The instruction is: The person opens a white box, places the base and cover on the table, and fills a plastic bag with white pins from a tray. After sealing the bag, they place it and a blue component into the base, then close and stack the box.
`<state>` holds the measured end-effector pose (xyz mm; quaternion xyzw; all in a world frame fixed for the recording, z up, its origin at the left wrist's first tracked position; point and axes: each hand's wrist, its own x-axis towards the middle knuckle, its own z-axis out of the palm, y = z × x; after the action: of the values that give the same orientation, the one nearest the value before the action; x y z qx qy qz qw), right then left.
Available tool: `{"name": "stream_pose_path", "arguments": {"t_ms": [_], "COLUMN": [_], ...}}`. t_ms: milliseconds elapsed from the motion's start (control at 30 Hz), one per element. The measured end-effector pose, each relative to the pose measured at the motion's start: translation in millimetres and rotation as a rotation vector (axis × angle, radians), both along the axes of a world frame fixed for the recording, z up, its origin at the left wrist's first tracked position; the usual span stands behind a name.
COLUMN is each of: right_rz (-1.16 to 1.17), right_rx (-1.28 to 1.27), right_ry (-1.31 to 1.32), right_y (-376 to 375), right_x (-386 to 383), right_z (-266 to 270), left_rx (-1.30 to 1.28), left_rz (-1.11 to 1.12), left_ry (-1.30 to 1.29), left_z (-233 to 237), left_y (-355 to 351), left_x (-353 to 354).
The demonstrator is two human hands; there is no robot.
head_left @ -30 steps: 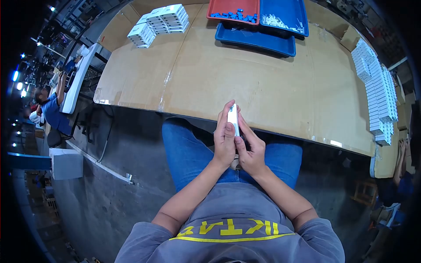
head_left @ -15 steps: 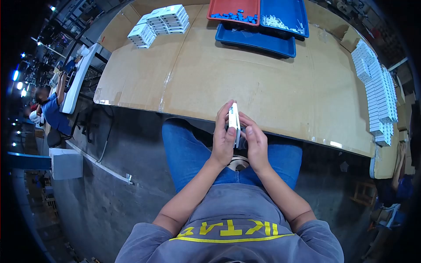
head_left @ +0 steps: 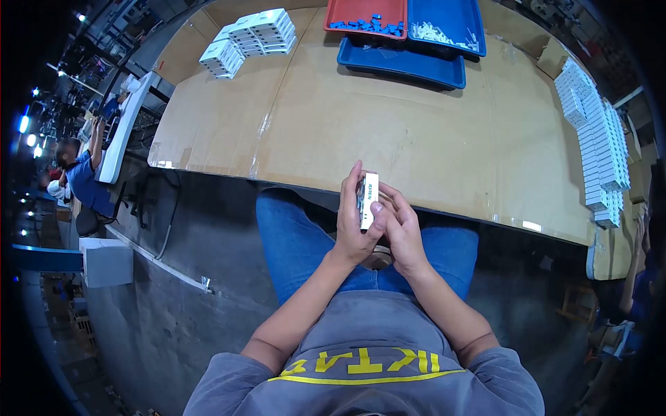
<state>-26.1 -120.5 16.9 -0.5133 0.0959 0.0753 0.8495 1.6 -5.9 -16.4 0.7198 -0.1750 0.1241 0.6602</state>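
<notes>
Between my two hands is a small white box-like piece [head_left: 371,188] with dark lettering on its narrow face. It stands upright just beyond the table's near edge, over my lap. My left hand [head_left: 352,225] is wrapped along its left side, thumb bent across the lower front. From the other side my right hand [head_left: 404,239] closes on it, its fingers behind the right edge and its thumb near the lettered face. The palms hide the piece's lower part and most of its back.
Stacked white pieces [head_left: 260,33] stand at the table's far left, with longer stacks [head_left: 598,149] along the right. At the back are a red tray [head_left: 334,15] of blue parts, a blue tray [head_left: 479,28] of white parts and another blue tray [head_left: 402,64]. A person [head_left: 90,177] sits far left.
The white piece has turned so its lettered narrow face shows more squarely. The slit seen along it is out of sight. My right hand has come in closer, and both thumbs now meet near its front.
</notes>
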Motion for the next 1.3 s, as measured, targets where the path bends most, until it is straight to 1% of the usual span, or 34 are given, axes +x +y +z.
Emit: {"name": "stream_pose_path", "arguments": {"t_ms": [133,233,367,400,433,567,633,767,833,933,1033,1100,1200,1233,1300], "right_rz": [-0.017,-0.025,0.007,0.02,-0.006,0.004,-0.008,-0.033,-0.048,-0.072,-0.033,-0.03,-0.023,-0.02,0.023], "right_rx": [0.012,-0.016,-0.06,-0.071,-0.123,-0.412,-0.438,-0.489,-0.529,-0.514,-0.514,-0.529,-0.567,-0.583,-0.455], "right_ry": [-0.034,-0.11,-0.194,-0.214,-0.298,-0.512,-0.565,-0.685,-0.755,-0.808,-0.731,-0.731,-0.736,-0.739,-0.568], "right_y": [2.8,6.5,10.6,12.1,14.9,11.8,12.6,13.0,13.4,15.3,12.8,12.4,12.9,12.7,10.9], "right_x": [-2.5,-4.3,-12.6,-15.6,-17.7,-30.2,-34.7,-36.6,-34.9,-34.3,-38.8,-39.9,-35.6,-32.8,-27.9], "right_z": [7.1,2.8,6.2,6.3,2.7,19.3,21.7,28.5,31.9,30.0,35.5,35.3,37.2,38.2,36.7], "left_rx": [0.034,0.035,-0.024,-0.055,-0.086,-0.17,-0.2,-0.171,-0.172,-0.168,-0.176,-0.182,-0.151,-0.141,-0.119], "left_rz": [-0.007,0.021,0.074,0.072,0.071,0.091,0.096,0.124,0.119,0.11,0.095,0.1,0.104,0.091,0.066], "left_ry": [-0.128,-0.14,-0.13,-0.166,-0.202,-0.352,-0.391,-0.476,-0.488,-0.5,-0.479,-0.453,-0.472,-0.441,-0.377], "left_z": [-1.2,0.5,1.6,3.0,3.8,9.0,16.3,30.1,36.9,38.2,44.9,46.0,37.8,32.8,20.6], "left_y": [1.6,4.8,5.9,6.4,7.2,6.8,6.2,7.4,8.2,8.9,8.9,8.4,11.2,11.6,12.9], "left_x": [3.4,1.7,-3.1,-4.3,-5.1,-11.2,-15.1,-16.8,-18.8,-20.3,-23.1,-25.5,-22.3,-20.4,-17.2]}}
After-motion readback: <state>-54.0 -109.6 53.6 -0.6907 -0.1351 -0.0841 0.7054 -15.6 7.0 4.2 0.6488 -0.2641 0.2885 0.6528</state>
